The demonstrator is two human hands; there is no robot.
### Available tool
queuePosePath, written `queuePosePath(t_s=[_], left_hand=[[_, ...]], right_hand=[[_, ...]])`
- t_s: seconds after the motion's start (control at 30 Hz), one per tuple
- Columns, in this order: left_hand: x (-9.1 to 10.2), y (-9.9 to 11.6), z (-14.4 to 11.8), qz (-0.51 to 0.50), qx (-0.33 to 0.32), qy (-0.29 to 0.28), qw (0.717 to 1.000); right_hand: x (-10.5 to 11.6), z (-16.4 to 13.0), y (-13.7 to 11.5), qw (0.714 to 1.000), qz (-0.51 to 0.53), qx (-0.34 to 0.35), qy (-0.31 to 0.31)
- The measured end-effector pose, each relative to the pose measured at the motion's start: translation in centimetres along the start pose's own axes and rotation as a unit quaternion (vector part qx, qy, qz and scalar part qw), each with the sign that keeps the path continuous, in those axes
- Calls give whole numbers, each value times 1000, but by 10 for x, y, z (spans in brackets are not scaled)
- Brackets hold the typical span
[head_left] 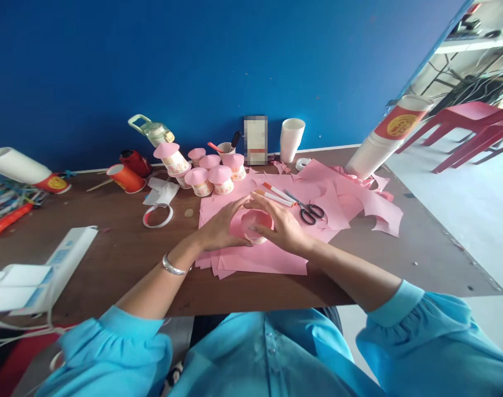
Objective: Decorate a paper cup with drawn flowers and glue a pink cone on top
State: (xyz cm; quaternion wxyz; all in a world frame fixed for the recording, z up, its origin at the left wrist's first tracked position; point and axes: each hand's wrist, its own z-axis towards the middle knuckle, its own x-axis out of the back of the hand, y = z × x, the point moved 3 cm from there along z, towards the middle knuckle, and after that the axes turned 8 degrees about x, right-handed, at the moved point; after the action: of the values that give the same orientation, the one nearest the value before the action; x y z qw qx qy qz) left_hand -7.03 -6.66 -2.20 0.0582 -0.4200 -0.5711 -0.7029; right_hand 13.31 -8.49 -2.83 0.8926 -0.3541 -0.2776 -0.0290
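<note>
Two bare hands meet at the centre of the frame around one small paper cup (256, 227) capped with a pink paper circle. The left hand (222, 226) curls against the cup's left side, fingers bent around the rim; the right hand (282, 227) cups the right side, fingers arched over the pink top. Both hands press on the cup from opposite sides, and it stands on a stack of pink paper sheets (260, 256) spread over the brown table (123, 259). A silver bracelet (172, 267) circles the left wrist. Just above the right hand lie two orange-capped markers (276, 195) and black-handled scissors (307, 209). Upper centre, a cluster of finished pink-topped cups (210, 175) stands near the blue wall. A stack of white cups (292, 139) stands to its right, and a tall leaning stack of paper cups (384, 138) occupies the upper right. A tape roll (158, 215) lies left of the pink sheets.
</note>
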Motion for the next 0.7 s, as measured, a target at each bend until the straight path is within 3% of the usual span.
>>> queuePosePath(t_s=[0.2, 0.37, 0.57, 0.7], left_hand=[[-23, -16, 1, 4, 21, 55, 998], [-27, -13, 3, -8, 5, 62, 998], [-20, -7, 0, 3, -14, 53, 998], [-1, -2, -12, -7, -17, 39, 999]], right_hand=[[-11, -5, 6, 998, -22, -57, -8], [-11, -4, 1, 999, -42, -23, 5], [-16, -3, -2, 998, -58, 9, 8], [3, -7, -15, 998, -23, 36, 43]])
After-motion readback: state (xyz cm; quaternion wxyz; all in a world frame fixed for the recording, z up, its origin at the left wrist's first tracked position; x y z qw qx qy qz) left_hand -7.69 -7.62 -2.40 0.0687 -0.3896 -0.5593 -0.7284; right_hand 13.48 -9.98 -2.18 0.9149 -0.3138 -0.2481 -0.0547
